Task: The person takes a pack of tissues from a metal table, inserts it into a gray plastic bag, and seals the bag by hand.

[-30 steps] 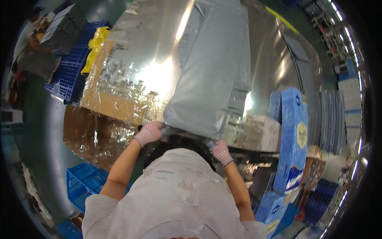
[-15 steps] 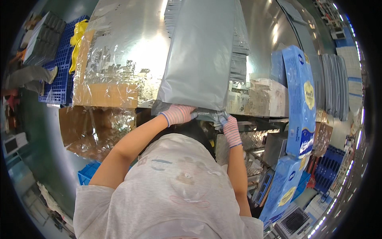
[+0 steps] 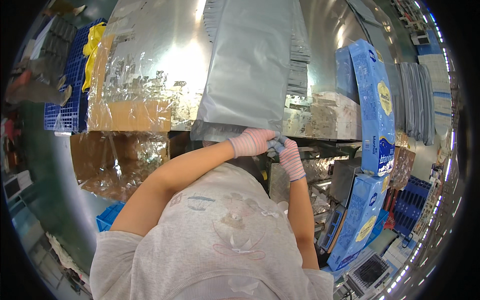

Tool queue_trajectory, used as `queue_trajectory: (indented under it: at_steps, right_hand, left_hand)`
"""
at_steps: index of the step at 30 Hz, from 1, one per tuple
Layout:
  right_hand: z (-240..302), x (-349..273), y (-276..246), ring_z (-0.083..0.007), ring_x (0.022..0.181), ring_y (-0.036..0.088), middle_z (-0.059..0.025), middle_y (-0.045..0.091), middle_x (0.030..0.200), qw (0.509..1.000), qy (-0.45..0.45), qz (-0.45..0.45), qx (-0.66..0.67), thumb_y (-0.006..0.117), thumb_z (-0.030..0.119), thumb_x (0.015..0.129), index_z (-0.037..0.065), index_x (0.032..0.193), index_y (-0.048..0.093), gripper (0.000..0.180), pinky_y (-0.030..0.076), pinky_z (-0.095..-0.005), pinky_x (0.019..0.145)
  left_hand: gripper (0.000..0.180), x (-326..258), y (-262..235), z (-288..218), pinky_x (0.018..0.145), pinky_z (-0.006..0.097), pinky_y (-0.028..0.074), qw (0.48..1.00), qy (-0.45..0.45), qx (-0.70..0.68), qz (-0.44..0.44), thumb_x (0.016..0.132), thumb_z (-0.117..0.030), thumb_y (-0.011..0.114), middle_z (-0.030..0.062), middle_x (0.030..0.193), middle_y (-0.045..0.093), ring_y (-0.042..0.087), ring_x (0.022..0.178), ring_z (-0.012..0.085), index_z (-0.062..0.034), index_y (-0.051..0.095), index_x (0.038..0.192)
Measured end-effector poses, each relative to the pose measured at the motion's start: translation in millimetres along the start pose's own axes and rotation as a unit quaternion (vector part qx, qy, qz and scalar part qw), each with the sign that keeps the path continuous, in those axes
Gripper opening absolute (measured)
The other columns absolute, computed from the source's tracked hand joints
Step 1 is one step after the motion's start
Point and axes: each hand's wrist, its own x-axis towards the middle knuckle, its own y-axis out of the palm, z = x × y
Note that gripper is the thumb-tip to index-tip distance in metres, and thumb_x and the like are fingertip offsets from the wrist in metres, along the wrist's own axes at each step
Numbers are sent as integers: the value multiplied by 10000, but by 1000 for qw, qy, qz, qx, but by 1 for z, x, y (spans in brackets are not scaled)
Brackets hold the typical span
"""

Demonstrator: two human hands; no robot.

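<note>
Change, left to right. Left hand, in a knit glove: now further right along the near end of the long grey plastic bag, meeting the right hand. Dull grey flap: its left portion, partly covered by the left hand half a second ago, is now exposed. Right hand: little moved, at the bag's near right corner. Handling therefore appears concentrated at that corner.

Fingers. Left: close together, bent, tips against the right hand's. Right: curled inward. Whether either pinches the flap cannot be told; the tips overlap.

Materials, left to right:
- Yellow sheet, crumpled, over a blue plastic lattice.
- Brown cardboard box, open, with crinkled clear film, below table level.
- Metal table, sheet-faced, reflective, scuffed and taped along its near edge.
- The grey bag, smooth, soft-sheened, oblong, lying lengthwise on the table, near end overhanging the edge.
- Grey stack, thin layered plastic, beneath and beside the bag.
- Gloves, pink-and-white striped, grey-blue at the fingertips.
- Blue packages, glossy, elongated, end to end.
</note>
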Motion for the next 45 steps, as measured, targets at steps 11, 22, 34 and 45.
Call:
queue_trajectory:
  at_steps: [11,22,34,45]
  right_hand:
    - [-24,-1,-26,-215,651,640,-127,633,829,987,129,-29,96,492,28,849,-4,1018,557,184,533,-302,532]
    - [-42,2,-40,-108,604,497,-39,549,729,989,34,-69,-128,483,63,809,11,818,576,107,498,-293,596]
    - [33,56,-23,-266,793,570,-114,595,795,812,121,-49,569,572,149,710,14,774,562,149,456,-406,789]
    - [55,110,-50,-211,708,505,-61,533,711,877,224,-185,382,550,180,696,76,713,544,106,438,-345,689]
  left_hand:
    - [251,-292,-119,104,679,299,461,838,-524,93,-119,781,-204,597,120,825,632,588,740,170,4,619,920]
    - [845,-71,-144,7,1006,435,307,930,-114,274,-216,610,-423,730,174,1372,302,341,1231,354,-101,369,1303]
    - [854,-90,-103,75,796,348,459,885,-304,-92,-341,712,-304,706,222,1211,450,531,977,287,-35,221,1362]
    - [295,-21,-119,70,395,180,322,559,-134,-668,-472,851,-276,579,22,719,538,417,465,76,-53,491,1021]
